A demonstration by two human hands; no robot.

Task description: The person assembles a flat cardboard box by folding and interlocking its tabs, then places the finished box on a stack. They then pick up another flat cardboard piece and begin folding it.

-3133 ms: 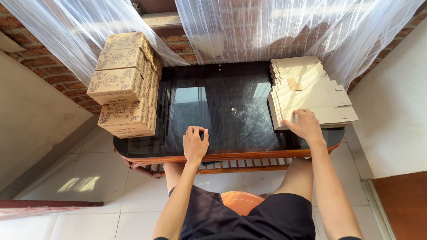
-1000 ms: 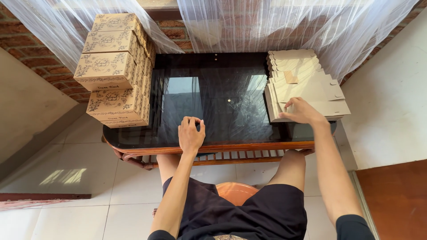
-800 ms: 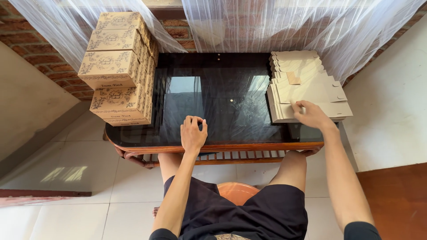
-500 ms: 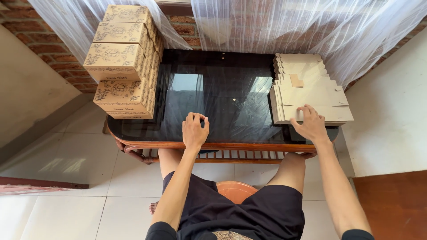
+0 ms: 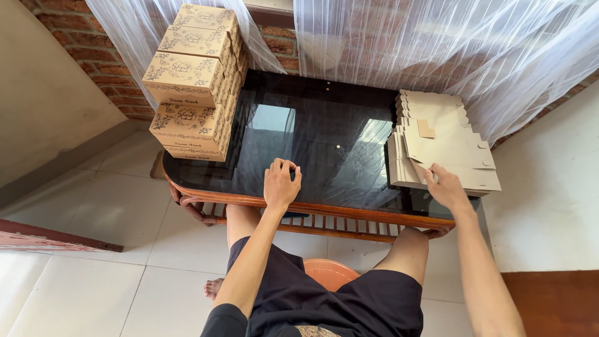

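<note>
Five folded boxes (image 5: 190, 81), two hands (image 5: 282, 185)

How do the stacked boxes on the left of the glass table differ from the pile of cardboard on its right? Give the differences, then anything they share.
The stacked boxes are folded into closed shapes; the cardboard pile lies flat and unfolded.
The stacked boxes carry dark printed decoration; the cardboard pile looks plain.
The stacked boxes rise high, untouched; the cardboard pile is low, with the right hand at its near edge.
Both are light brown cardboard on the table.
</note>
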